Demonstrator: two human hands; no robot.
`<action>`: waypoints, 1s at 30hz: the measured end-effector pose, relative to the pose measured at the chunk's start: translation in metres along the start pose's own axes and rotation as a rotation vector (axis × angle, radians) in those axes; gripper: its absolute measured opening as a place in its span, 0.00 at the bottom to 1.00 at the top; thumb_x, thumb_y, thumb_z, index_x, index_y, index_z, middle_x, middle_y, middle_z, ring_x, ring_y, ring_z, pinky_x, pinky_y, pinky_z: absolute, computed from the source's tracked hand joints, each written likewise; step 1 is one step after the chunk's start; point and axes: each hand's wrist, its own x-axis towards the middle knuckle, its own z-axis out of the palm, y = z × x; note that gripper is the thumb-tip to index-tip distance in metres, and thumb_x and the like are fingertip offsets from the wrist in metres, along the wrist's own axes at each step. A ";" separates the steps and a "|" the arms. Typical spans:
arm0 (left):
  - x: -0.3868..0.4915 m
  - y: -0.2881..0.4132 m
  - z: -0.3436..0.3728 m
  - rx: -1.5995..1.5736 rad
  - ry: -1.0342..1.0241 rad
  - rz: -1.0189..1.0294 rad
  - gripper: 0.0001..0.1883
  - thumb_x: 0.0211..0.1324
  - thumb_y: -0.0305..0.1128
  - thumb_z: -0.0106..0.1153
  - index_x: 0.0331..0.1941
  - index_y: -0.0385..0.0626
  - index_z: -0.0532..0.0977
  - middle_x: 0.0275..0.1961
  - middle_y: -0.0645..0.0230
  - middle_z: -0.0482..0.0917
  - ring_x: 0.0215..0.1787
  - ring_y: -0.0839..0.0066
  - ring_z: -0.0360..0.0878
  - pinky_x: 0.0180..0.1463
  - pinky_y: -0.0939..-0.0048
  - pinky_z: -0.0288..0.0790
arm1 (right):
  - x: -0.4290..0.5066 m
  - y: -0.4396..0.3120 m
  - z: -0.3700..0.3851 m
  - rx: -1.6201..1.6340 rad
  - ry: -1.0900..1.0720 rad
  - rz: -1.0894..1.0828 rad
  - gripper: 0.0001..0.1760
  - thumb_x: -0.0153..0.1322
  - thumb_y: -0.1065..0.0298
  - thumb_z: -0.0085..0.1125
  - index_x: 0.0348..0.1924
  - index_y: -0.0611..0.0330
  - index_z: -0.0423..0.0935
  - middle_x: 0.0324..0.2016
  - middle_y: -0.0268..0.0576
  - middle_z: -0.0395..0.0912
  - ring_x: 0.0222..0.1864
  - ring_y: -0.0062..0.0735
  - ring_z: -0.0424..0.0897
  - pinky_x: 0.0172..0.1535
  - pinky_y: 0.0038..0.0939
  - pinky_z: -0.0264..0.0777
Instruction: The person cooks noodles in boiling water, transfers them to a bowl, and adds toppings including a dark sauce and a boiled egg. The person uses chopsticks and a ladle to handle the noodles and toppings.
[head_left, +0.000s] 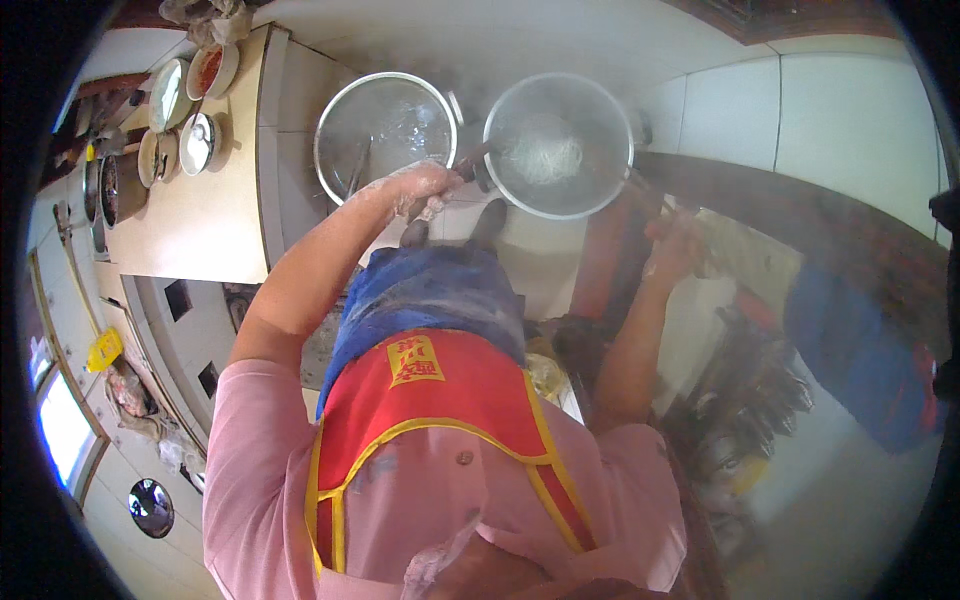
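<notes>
Two large round metal pots stand side by side at the top of the view. Clear liquid with a long utensil (361, 169) in it fills the left pot (324, 169). Steam blurs the right pot (559, 216), which has a pale, frothy patch in its middle. My left hand (426, 187), dusted with white powder, grips a dark stick-like handle (472, 159) reaching the right pot's left rim. On the other side, my right hand (675, 238) is closed around a brown stick-like handle (643, 189) at that pot's right rim. Steam hides the handles' far ends.
To the left, a light counter (195, 225) holds a bowl of red contents (212, 71), other bowls and a dark pot (124, 187). A tiled wall (847, 112) rises at the upper right. Dark plastic bags (757, 397) and blue cloth (847, 345) lie at the right. My feet are just below the pots.
</notes>
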 end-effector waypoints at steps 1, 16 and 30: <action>0.005 -0.006 -0.004 0.043 0.025 0.000 0.17 0.62 0.40 0.55 0.41 0.36 0.81 0.33 0.65 0.80 0.25 0.69 0.75 0.23 0.65 0.70 | 0.003 -0.018 -0.004 -0.197 0.071 -0.089 0.17 0.79 0.60 0.52 0.49 0.65 0.81 0.41 0.46 0.84 0.38 0.35 0.85 0.45 0.36 0.79; -0.007 0.009 0.022 -0.263 -0.129 -0.117 0.07 0.65 0.32 0.57 0.37 0.40 0.75 0.25 0.71 0.73 0.16 0.77 0.68 0.17 0.67 0.64 | -0.048 -0.032 0.059 1.092 0.161 0.175 0.17 0.79 0.65 0.53 0.49 0.73 0.78 0.38 0.50 0.83 0.31 0.31 0.85 0.34 0.27 0.83; -0.019 -0.023 0.021 0.250 -0.017 0.095 0.13 0.68 0.36 0.49 0.47 0.39 0.76 0.27 0.61 0.76 0.19 0.72 0.73 0.19 0.63 0.66 | 0.014 -0.012 0.100 0.174 0.167 -0.189 0.15 0.74 0.58 0.60 0.49 0.57 0.82 0.42 0.41 0.81 0.40 0.34 0.81 0.46 0.33 0.74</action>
